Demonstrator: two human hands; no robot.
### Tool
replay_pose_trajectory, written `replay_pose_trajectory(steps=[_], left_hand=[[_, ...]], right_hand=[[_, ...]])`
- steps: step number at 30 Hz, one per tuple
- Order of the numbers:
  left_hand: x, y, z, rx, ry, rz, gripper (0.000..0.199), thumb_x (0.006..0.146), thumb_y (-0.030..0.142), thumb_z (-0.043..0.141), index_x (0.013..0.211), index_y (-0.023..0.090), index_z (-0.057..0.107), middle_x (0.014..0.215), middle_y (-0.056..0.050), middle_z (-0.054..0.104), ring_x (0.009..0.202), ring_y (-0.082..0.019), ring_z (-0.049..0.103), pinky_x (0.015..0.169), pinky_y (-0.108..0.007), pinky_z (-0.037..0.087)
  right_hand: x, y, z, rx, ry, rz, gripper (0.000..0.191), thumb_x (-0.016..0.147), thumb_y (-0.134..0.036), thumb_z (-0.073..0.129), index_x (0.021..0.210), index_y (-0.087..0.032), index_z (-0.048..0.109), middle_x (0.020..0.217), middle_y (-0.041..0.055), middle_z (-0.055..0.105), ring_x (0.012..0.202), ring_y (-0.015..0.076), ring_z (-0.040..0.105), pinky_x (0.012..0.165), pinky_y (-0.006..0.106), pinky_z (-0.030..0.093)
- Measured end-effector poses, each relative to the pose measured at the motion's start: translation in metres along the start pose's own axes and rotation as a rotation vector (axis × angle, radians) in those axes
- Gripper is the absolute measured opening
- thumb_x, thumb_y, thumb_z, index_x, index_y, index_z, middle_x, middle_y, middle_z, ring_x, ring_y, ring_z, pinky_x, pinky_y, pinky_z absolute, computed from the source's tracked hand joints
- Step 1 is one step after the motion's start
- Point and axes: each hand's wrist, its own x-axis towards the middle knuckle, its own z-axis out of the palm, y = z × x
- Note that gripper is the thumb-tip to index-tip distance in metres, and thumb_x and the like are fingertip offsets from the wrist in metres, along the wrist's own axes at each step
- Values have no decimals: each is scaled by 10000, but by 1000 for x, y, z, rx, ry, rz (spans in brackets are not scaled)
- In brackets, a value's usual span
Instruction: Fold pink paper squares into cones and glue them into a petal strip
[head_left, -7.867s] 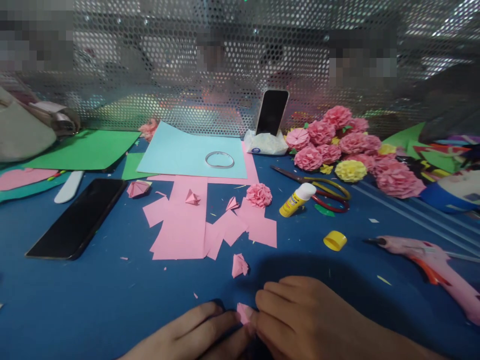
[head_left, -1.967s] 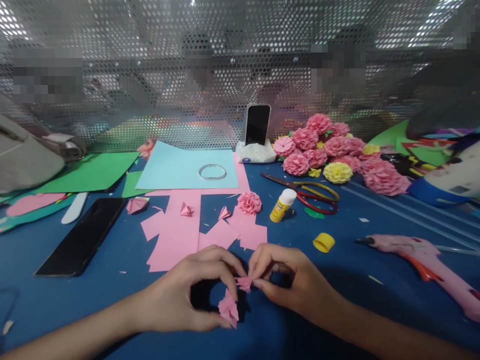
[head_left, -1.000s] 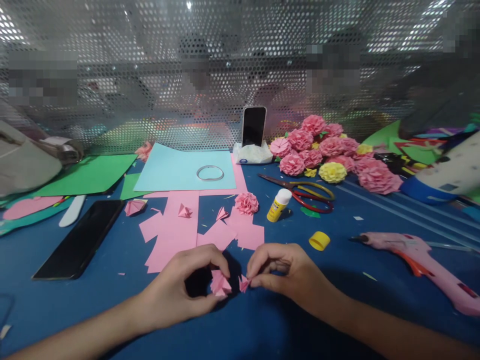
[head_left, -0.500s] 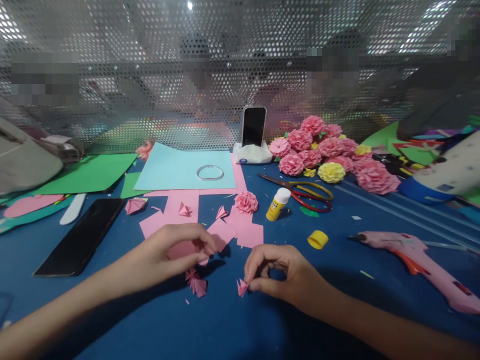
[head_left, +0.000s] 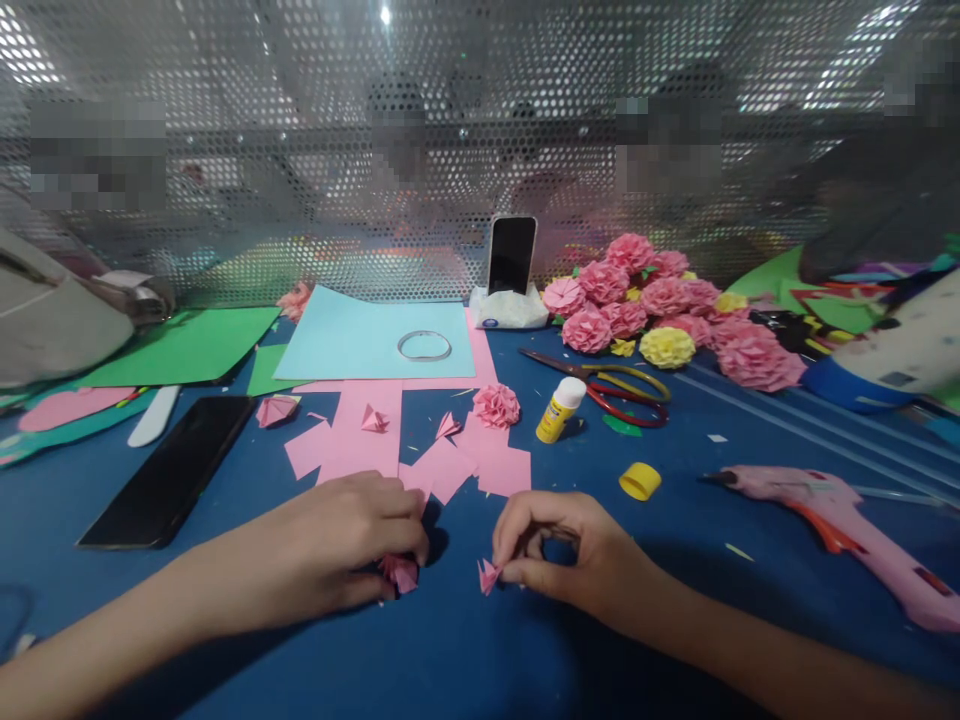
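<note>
My left hand is curled low over the table, thumb and fingers closed around a pleated pink paper piece; part of the piece is hidden by the fingers. A small pink folded paper piece with pointed tips is pinched between the thumb and fingertips of my right hand. Flat pink paper squares lie just beyond my hands. Farther back are two loose folded pink pieces, one on a pink strip, the other beside a ruffled pink paper flower.
A glue stick, its yellow cap, scissors and a pink glue gun lie to the right. At left is a black phone. Behind are a light blue sheet, a propped phone and paper flowers.
My left hand has come down and toward me, its fingers closing around the pleated pink piece. My right hand keeps its pinch almost in place. The view has shifted slightly.
</note>
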Motion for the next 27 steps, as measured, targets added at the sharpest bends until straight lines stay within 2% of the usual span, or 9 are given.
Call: replay_pose_trajectory(steps=[3, 5, 10, 12, 14, 17, 21, 27], left_hand=[[0, 3, -2, 2, 19, 5, 190, 875, 50, 629, 968, 215, 612, 966, -21, 623, 908, -178, 575, 809, -265, 416], [-2, 6, -6, -84, 28, -6, 177, 870, 70, 658, 966, 215, 626, 954, -11, 628, 895, -164, 574, 819, -258, 417], [-4, 3, -10, -564, 140, -84, 113, 855, 185, 734, 953, 204, 683, 929, -7, 641, 873, -132, 587, 826, -221, 444], [0, -1, -5, -760, 197, -126, 100, 836, 188, 751, 915, 186, 690, 886, -6, 629, 838, -120, 576, 810, -215, 448], [4, -5, 4, -1017, 203, -163, 112, 833, 208, 761, 889, 157, 678, 823, -6, 607, 742, -102, 562, 726, -206, 452], [10, -7, 17, -1110, 219, -139, 254, 856, 367, 745, 968, 164, 643, 719, 19, 573, 607, -87, 537, 614, -203, 441], [13, -4, 23, -1152, 260, -192, 391, 903, 443, 675, 1198, 187, 650, 780, -26, 622, 666, -123, 577, 608, -220, 450], [14, -1, 26, -1263, 349, -203, 267, 879, 375, 710, 1063, 182, 721, 915, -53, 643, 787, -142, 583, 749, -253, 484]], right_hand=[[0, 1, 0, -1, 4, 7, 85, 849, -228, 727, 809, -162, 690, 824, 33, 723, 695, 129, 610, 624, 240, 438], [-1, 3, 0, 0, 6, 9, 87, 844, -230, 731, 810, -161, 690, 816, 32, 718, 689, 127, 607, 620, 239, 438], [-1, 3, 1, 21, 21, 9, 77, 826, -203, 738, 800, -158, 681, 815, 28, 717, 671, 114, 597, 623, 230, 446], [-1, 2, 1, 33, 24, 11, 71, 825, -194, 733, 798, -155, 680, 821, 30, 720, 673, 111, 601, 626, 228, 449], [0, 0, 2, 40, 27, 17, 63, 820, -185, 730, 797, -152, 681, 824, 31, 719, 671, 110, 607, 628, 228, 453], [0, 0, 2, 45, 31, 20, 54, 811, -175, 733, 802, -151, 686, 819, 28, 714, 660, 105, 603, 625, 225, 455], [-1, 2, 2, 52, 36, 14, 51, 808, -170, 737, 808, -154, 689, 825, 23, 712, 650, 98, 597, 625, 222, 454], [0, 0, 3, 79, 55, 15, 56, 791, -152, 734, 788, -150, 679, 812, 25, 719, 634, 95, 596, 607, 214, 449]])
